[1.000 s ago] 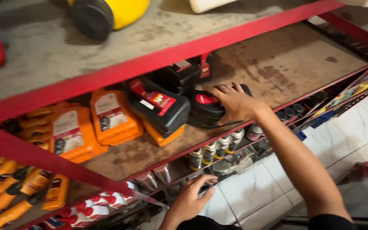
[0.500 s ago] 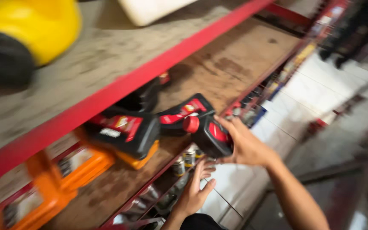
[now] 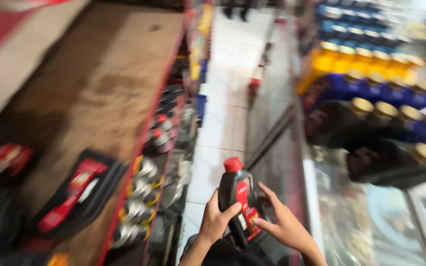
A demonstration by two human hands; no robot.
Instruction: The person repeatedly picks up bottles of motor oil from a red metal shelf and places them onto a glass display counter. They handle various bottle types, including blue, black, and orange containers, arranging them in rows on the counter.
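Note:
A black oil bottle (image 3: 237, 194) with a red cap and a red label stands upright in front of me, low in the head view. My left hand (image 3: 215, 219) wraps its left side. My right hand (image 3: 282, 224) presses its lower right side with fingers spread. Both hands hold it over the white tiled aisle, away from the shelf. The picture is blurred by motion.
On the left, a wooden shelf (image 3: 99, 88) with a red edge carries another black bottle (image 3: 82, 189) lying flat. Small cans (image 3: 141, 197) fill the shelf below. On the right, a rack holds blue, yellow and black bottles (image 3: 385, 83). A white tiled floor (image 3: 228, 113) runs between.
My right hand pulled the black bottle off the shelf and brought it down toward me. My left hand rose and took hold of it. My head turned right toward the aisle.

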